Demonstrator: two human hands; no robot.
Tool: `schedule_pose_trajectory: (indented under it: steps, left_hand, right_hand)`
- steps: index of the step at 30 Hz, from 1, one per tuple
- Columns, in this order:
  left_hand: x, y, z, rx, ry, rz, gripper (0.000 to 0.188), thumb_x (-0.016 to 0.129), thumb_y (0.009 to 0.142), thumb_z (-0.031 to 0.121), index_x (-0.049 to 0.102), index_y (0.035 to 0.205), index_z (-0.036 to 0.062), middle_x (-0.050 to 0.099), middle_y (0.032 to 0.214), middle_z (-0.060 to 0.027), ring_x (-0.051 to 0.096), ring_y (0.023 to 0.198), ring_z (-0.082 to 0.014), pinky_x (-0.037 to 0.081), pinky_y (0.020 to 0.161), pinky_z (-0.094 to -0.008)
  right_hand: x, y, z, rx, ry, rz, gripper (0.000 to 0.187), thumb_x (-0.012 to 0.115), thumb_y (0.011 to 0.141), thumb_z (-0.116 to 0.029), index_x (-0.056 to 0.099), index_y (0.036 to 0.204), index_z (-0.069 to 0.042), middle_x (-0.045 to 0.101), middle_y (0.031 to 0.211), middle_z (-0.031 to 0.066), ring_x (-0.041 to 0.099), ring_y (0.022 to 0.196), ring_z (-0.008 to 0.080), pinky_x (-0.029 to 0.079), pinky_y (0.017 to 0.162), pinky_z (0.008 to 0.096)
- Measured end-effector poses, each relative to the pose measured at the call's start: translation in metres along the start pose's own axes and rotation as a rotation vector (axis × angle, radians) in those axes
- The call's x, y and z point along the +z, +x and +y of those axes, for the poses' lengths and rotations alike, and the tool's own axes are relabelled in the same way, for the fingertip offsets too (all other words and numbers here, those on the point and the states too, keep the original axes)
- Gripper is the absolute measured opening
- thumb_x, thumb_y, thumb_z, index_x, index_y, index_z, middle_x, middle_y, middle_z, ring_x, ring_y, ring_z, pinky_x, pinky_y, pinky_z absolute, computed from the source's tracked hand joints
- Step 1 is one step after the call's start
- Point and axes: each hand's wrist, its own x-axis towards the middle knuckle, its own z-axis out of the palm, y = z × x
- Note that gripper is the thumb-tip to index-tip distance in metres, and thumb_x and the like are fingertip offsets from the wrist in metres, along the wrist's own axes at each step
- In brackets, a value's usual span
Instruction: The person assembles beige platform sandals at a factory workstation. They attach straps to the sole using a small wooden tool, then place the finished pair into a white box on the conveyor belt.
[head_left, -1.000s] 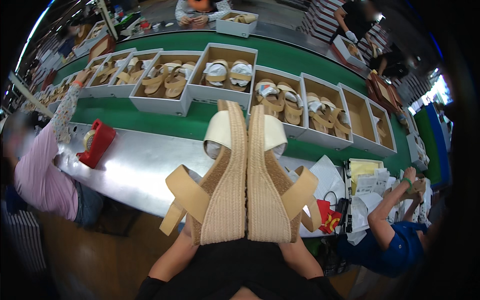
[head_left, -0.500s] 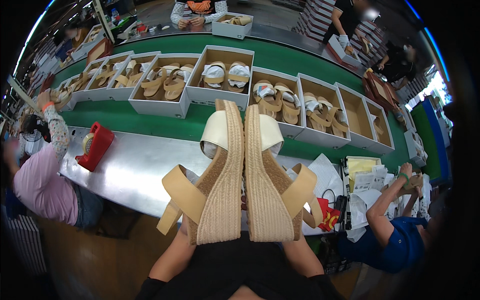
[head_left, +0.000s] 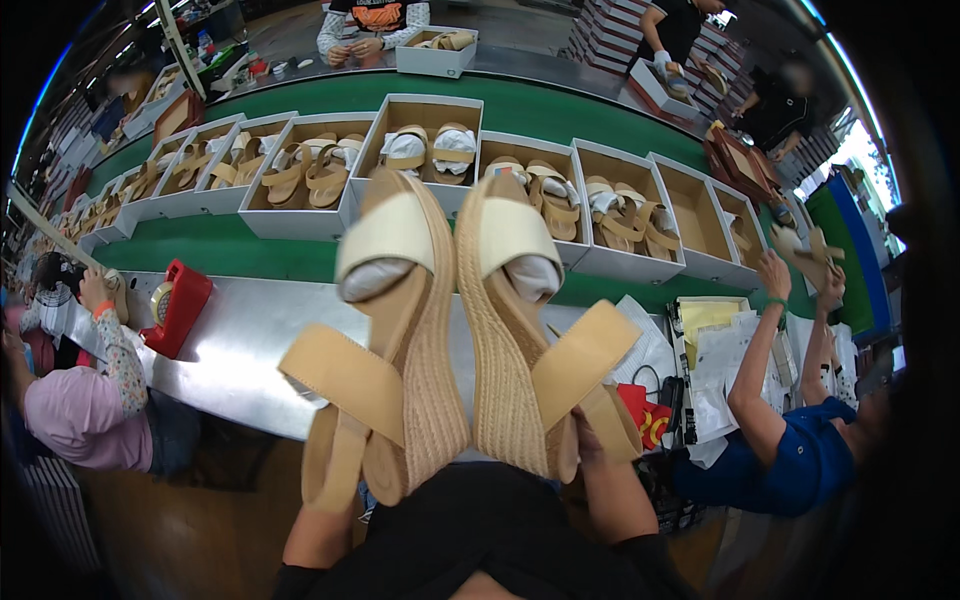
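I hold up a pair of wedge sandals, one in each hand, upright and close side by side with their toes up. The left sandal and the right sandal have woven rope-like wedges, cream toe bands, tan ankle straps and white paper stuffed in the toes. My left hand is behind the left sandal's heel and hidden by it; only its forearm shows. My right hand grips the right sandal at the heel, its fingers partly covered by the strap.
A row of white boxes with sandals stands on a green belt. A red tape dispenser sits on the metal table at left. Papers lie at right. Co-workers are on both sides and across the belt.
The sandals have turned so their footbeds and toe bands show more, and their heels have spread apart. The co-worker at right has raised a sandal; the left one's hand has come down to the table.
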Motion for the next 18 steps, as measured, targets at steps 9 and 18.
schedule_pose_trajectory:
  steps: [9,18]
  left_hand:
    - [-0.003,0.038,0.004,0.006,-0.261,0.048,0.064,0.052,0.102,0.039,0.032,0.151,0.0037,0.048,0.148,-0.0142,0.05,0.133,-0.0274,0.044,0.109,-0.0436]
    - [0.005,0.038,0.057,-0.089,0.489,-0.013,0.064,0.057,0.1,0.014,0.028,0.155,-0.0015,0.052,0.142,-0.0161,0.054,0.125,-0.0186,0.043,0.105,-0.0311]
  right_hand:
    - [0.026,0.018,-0.022,0.05,-0.389,0.072,0.057,0.048,0.106,-0.025,0.029,0.155,-0.001,0.04,0.154,0.013,0.04,0.141,0.02,0.034,0.114,0.0326]
    - [0.055,0.007,-0.057,0.037,-1.349,-0.007,0.05,0.055,0.103,-0.021,0.044,0.146,0.002,0.061,0.134,0.0162,0.054,0.121,0.0163,0.04,0.104,0.0297]
